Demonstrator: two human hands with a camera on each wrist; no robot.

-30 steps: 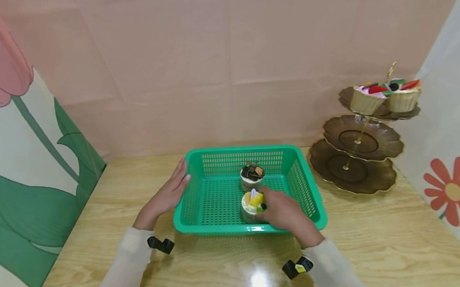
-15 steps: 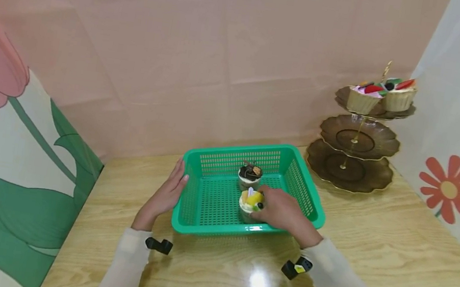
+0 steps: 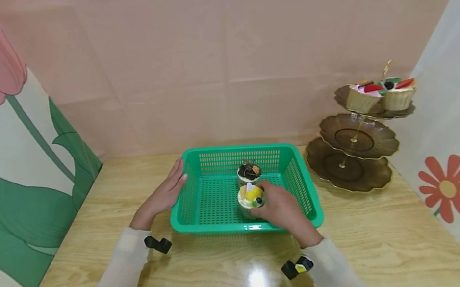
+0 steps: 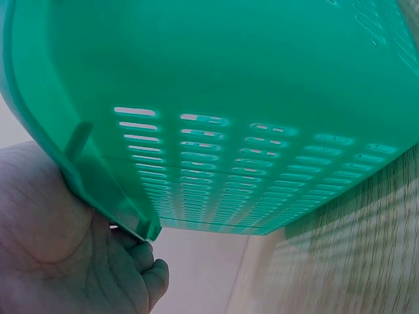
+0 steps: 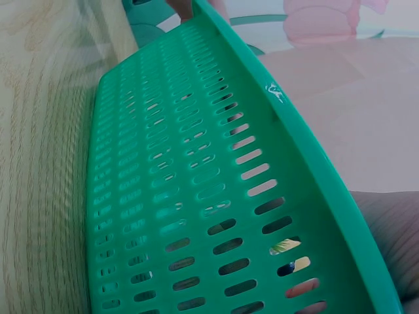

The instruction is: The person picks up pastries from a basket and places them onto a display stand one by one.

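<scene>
A green plastic basket (image 3: 217, 232) with slotted walls stands on the wooden table. Inside it, my right hand (image 3: 280, 208) grips a small dessert cup (image 3: 251, 196) topped with cream, yellow fruit and a dark berry. Just behind that cup is a second dessert cup (image 3: 249, 172) with a dark chocolate-like topping, partly overlapped by the first. My left hand (image 3: 166, 193) rests against the basket's left rim with its fingers extended; the left wrist view shows this hand (image 4: 85, 255) right at the rim. In the right wrist view, the basket wall (image 5: 163, 163) hides most of the held cup.
At the back right stands a three-tier brown stand (image 3: 349, 166) with scalloped gold edges. Its top tier bears two cupcakes, one with pink cream (image 3: 362, 100) and one with pale cream (image 3: 399, 97). A pink cloth wall (image 3: 171, 55) rises behind the table (image 3: 209, 279).
My right hand has raised the yellow-topped dessert cup slightly and shifted it a little toward the chocolate one. My left hand stays at the basket rim. The head view has shifted slightly.
</scene>
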